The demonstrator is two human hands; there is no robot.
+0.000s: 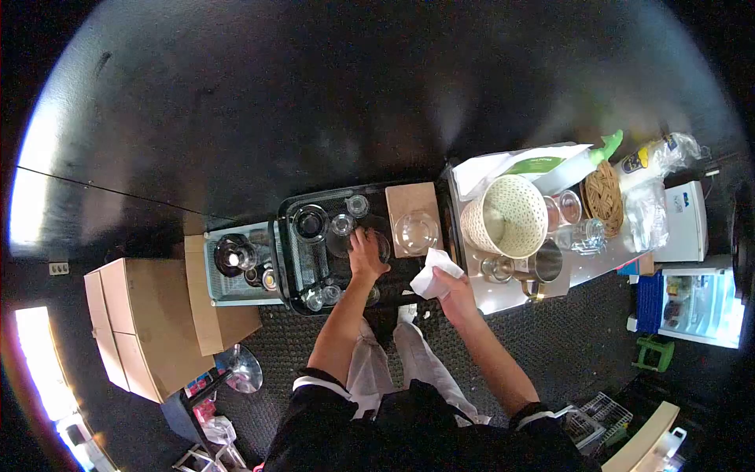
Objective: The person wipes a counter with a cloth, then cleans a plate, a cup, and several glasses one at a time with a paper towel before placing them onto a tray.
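Observation:
My left hand (366,256) reaches into the black tray (285,271), its fingers spread over a dark round glass dish (381,245); whether it grips the dish, I cannot tell. Small glass jars (342,225) stand just beyond those fingers. A white cloth or paper (429,275) is held in my right hand (453,288), near the front edge of the tray. Behind it, a clear glass bowl (417,233) rests on a brown board (410,197).
On the right-hand table (503,297) are a cream woven basket (505,216), a metal pot (544,263), glass jars and a spray bottle (578,167). A grey-blue crate (216,291) and cardboard boxes (157,322) stand left. An open small fridge (700,303) is far right.

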